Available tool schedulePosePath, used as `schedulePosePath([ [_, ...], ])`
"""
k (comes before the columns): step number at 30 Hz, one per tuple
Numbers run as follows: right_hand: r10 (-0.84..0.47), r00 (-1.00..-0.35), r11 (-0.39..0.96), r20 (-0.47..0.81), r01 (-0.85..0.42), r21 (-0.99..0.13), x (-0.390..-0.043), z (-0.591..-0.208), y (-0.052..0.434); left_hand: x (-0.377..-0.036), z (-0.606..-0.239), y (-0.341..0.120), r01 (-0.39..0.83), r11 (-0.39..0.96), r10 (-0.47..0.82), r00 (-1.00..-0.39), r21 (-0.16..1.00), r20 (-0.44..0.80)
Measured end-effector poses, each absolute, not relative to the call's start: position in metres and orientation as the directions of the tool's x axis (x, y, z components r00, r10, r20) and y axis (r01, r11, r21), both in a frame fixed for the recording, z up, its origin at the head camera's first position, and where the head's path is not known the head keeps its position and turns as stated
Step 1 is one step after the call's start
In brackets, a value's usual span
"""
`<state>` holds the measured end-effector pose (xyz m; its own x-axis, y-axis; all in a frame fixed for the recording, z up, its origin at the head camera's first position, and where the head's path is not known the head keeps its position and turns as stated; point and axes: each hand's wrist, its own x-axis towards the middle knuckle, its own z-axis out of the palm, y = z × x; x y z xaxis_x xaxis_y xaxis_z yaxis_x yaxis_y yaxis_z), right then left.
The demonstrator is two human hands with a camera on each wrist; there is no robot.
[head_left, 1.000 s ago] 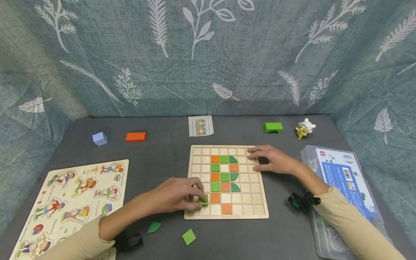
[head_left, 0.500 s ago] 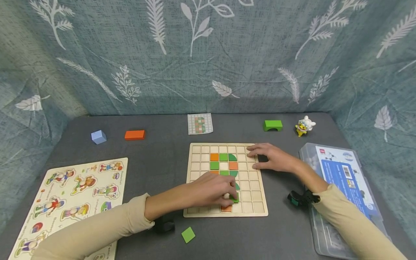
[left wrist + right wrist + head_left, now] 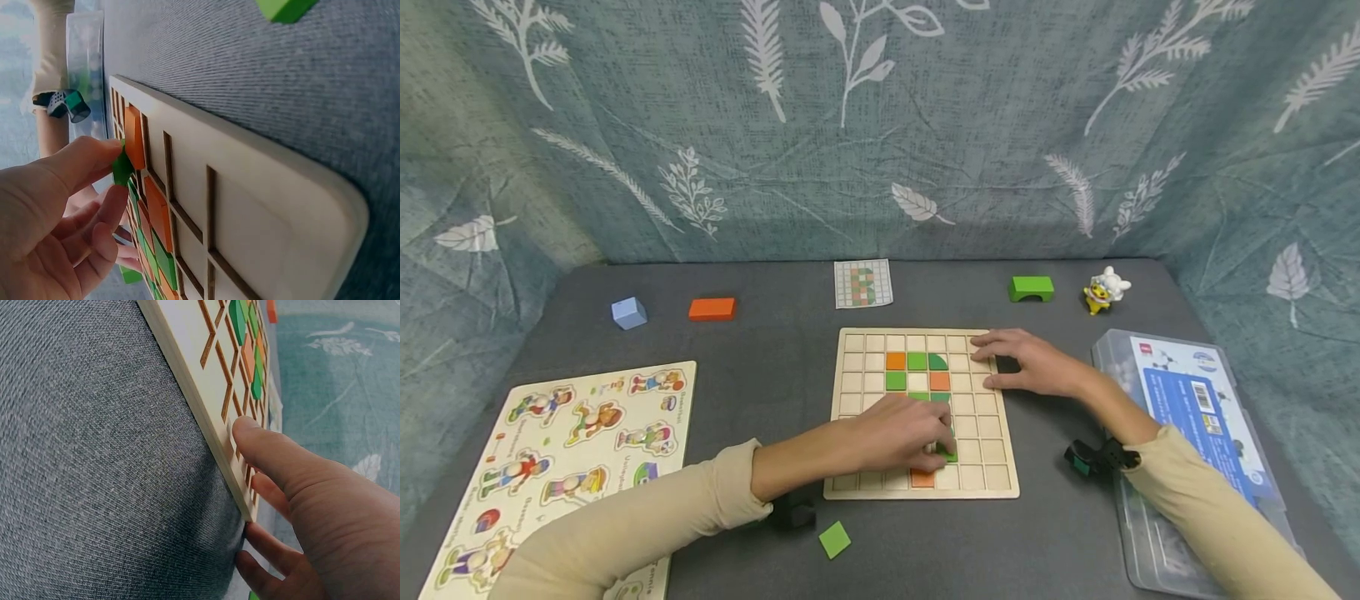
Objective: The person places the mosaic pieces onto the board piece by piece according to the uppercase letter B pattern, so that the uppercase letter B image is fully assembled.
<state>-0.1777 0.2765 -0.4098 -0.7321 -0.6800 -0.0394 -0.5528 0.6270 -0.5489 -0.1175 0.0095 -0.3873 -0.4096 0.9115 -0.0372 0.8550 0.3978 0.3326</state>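
My left hand (image 3: 895, 435) is over the lower middle of a wooden grid board (image 3: 997, 452), pinching a green tile (image 3: 122, 165) between thumb and fingers. The tile is low over a cell, beside an orange tile (image 3: 134, 139); I cannot tell whether it is seated. My right hand (image 3: 1026, 365) rests at the board's upper right edge, its thumb (image 3: 250, 432) on the cells. Orange squares (image 3: 896, 361), green squares (image 3: 917, 361) and dark green quarter-circles (image 3: 937, 362) sit in the grid. My left hand hides several tiles.
A loose green tile (image 3: 835, 540) lies in front of the board. Behind stands a pattern card (image 3: 863, 284). A picture puzzle (image 3: 580, 467) is at left, a clear plastic case (image 3: 1195, 417) at right. Blue (image 3: 628, 312), orange (image 3: 712, 309) and green (image 3: 1032, 288) blocks and a figurine (image 3: 1105, 291) sit farther back.
My left hand has carried the green tile rightward from the board's lower left to its lower middle, then slightly farther right. My right hand has stayed at the board's edge.
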Motion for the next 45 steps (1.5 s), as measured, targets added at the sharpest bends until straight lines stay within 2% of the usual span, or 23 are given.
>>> schedulePosePath([
  [7, -0.685, -0.727, 0.622, -0.039, -0.556, -0.551, -0.176, -0.412, 0.276, -0.116, -0.388, 0.01, 0.853, 0.404, 0.911, -0.407, 0.329, -0.064],
  [13, -0.684, -0.728, 0.621, -0.034, -0.557, -0.551, -0.177, -0.413, 0.276, -0.115, -0.382, 0.013, 0.913, 0.384, 0.921, -0.367, 0.141, -0.132],
  [15, -0.684, -0.729, 0.62, -0.033, -0.557, -0.553, -0.177, -0.413, 0.276, -0.114, -0.381, 0.012, 0.921, 0.374, 0.924, -0.359, 0.11, -0.132],
  [18, -0.686, -0.727, 0.618, -0.032, -0.558, -0.554, -0.177, -0.414, 0.275, -0.11, -0.383, 0.001, 0.907, 0.389, 0.921, -0.377, 0.162, -0.098],
  [23, -0.69, -0.723, 0.617, -0.034, -0.563, -0.55, -0.178, -0.414, 0.274, -0.094, -0.383, -0.038, 0.84, 0.424, 0.899, -0.435, 0.337, -0.048],
  [30, -0.686, -0.727, 0.624, -0.038, -0.561, -0.543, -0.178, -0.41, 0.276, -0.063, -0.385, -0.098, 0.71, 0.496, 0.83, -0.556, 0.5, -0.033],
  [36, -0.684, -0.728, 0.627, -0.047, -0.554, -0.548, -0.179, -0.408, 0.277, -0.044, -0.39, -0.123, 0.646, 0.527, 0.779, -0.626, 0.552, -0.012],
  [45, -0.683, -0.729, 0.624, -0.039, -0.556, -0.549, -0.179, -0.409, 0.278, -0.036, -0.394, -0.129, 0.626, 0.53, 0.764, -0.646, 0.572, -0.001],
])
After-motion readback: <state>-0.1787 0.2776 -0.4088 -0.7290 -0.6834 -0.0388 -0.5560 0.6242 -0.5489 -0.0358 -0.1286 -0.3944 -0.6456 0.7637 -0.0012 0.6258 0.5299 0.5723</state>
